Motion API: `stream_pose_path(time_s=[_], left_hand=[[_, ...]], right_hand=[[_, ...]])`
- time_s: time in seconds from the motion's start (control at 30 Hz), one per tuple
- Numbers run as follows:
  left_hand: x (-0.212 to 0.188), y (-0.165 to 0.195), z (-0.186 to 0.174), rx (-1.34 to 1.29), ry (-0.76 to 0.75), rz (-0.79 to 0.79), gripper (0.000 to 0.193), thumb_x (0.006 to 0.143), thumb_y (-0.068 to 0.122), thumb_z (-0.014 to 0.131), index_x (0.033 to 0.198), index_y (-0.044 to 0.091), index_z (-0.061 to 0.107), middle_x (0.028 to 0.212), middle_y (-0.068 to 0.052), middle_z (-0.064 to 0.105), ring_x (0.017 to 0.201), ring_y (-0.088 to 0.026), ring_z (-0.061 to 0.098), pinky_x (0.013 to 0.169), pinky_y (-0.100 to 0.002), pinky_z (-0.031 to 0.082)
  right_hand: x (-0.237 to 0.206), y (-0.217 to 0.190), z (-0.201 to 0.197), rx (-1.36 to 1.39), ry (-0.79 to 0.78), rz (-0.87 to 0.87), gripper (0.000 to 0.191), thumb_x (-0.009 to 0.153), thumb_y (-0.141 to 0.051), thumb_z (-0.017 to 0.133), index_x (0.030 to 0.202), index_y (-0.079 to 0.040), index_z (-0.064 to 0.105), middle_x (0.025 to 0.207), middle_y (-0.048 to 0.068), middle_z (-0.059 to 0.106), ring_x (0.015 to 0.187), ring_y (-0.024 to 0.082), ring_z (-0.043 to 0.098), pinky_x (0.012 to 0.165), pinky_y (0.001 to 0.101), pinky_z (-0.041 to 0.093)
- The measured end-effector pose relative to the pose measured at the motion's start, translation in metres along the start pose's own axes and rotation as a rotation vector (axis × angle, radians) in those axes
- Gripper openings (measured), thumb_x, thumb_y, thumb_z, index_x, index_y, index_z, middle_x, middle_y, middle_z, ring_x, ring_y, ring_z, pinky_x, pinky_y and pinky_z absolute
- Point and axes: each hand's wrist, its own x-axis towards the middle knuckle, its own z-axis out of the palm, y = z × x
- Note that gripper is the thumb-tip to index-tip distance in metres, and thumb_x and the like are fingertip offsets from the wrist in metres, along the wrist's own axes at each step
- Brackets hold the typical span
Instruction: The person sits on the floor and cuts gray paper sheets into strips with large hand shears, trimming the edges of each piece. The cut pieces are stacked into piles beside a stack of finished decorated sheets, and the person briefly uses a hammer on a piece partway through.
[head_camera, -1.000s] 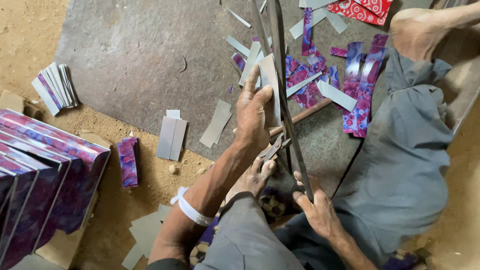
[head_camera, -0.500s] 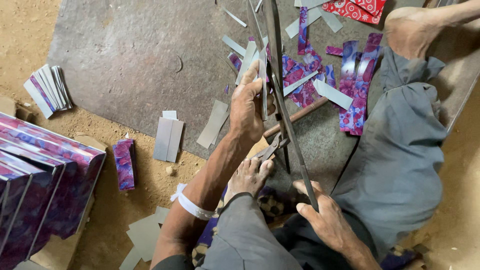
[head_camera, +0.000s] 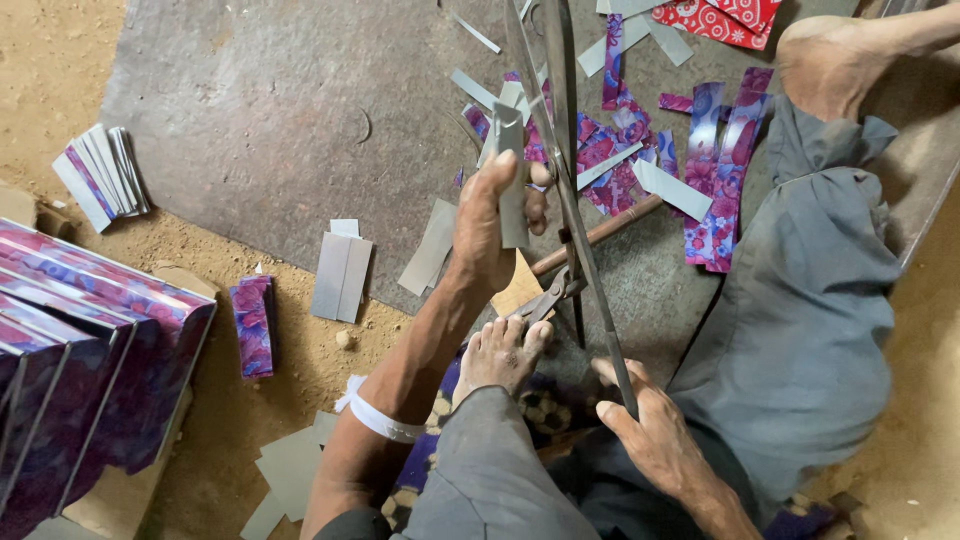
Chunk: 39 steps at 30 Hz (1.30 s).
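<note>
My left hand (head_camera: 490, 225) holds a narrow grey cardboard strip (head_camera: 511, 180) upright, against the blades of long metal shears (head_camera: 560, 170). My right hand (head_camera: 650, 430) grips the near handle of the shears (head_camera: 612, 360). The shears' pivot (head_camera: 562, 290) sits just above my bare foot (head_camera: 498, 352), which rests beside a tan cardboard piece (head_camera: 518, 290). A white band (head_camera: 378, 418) circles my left wrist. Cut strips, grey and purple floral (head_camera: 715, 180), lie scattered beyond the blades.
A grey mat (head_camera: 270, 110) covers the sandy ground. Stacked purple floral boxes (head_camera: 80, 350) stand at the left. Small piles of strips (head_camera: 100, 175) and grey cards (head_camera: 340, 275) lie nearby. My other leg in grey trousers (head_camera: 800, 300) stretches along the right side.
My left hand has shifted slightly toward me with the strip along the blades. My right hand stays on the handle, which has moved little.
</note>
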Motion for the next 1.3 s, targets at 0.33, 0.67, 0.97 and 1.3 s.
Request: stream_pose_path(time_s=[0.33, 0.67, 0.97, 1.3], left_hand=[[-0.038, 0.015, -0.025, 0.222, -0.009, -0.012, 0.048, 0.099, 0.033, 0.064, 0.131, -0.001, 0.056, 0.109, -0.016, 0.072, 0.09, -0.018, 0.072, 0.077, -0.035, 0.061], [-0.083, 0.029, -0.033, 0.53, -0.004, -0.256, 0.056, 0.092, 0.041, 0.073, 0.129, 0.0, 0.063, 0.103, -0.009, 0.071, 0.086, -0.015, 0.069, 0.078, -0.031, 0.057], [-0.101, 0.029, -0.022, 0.97, -0.37, -0.552, 0.058, 0.089, 0.05, 0.07, 0.118, -0.001, 0.07, 0.096, -0.008, 0.074, 0.089, -0.014, 0.069, 0.077, -0.031, 0.055], [-0.106, 0.017, -0.025, 1.122, -0.442, -0.55, 0.051, 0.096, 0.048, 0.061, 0.109, -0.001, 0.07, 0.093, -0.011, 0.07, 0.091, -0.019, 0.066, 0.08, -0.033, 0.053]], right_hand=[[0.033, 0.032, 0.023, -0.162, 0.095, 0.022, 0.049, 0.089, -0.026, 0.062, 0.132, -0.001, 0.06, 0.13, 0.022, 0.063, 0.123, 0.039, 0.059, 0.104, 0.0441, 0.045], [0.05, 0.013, 0.002, -0.006, 0.295, -0.271, 0.046, 0.094, -0.023, 0.067, 0.134, -0.001, 0.06, 0.12, 0.018, 0.069, 0.108, 0.029, 0.068, 0.094, 0.0391, 0.054], [0.061, -0.031, -0.017, 0.264, 0.123, -0.407, 0.046, 0.099, -0.019, 0.066, 0.142, -0.005, 0.056, 0.114, 0.008, 0.071, 0.104, 0.014, 0.068, 0.088, 0.0296, 0.059], [0.051, -0.016, 0.011, 0.409, 0.1, -0.245, 0.042, 0.094, -0.018, 0.071, 0.134, -0.009, 0.061, 0.101, 0.002, 0.073, 0.089, 0.008, 0.069, 0.076, 0.0255, 0.06]])
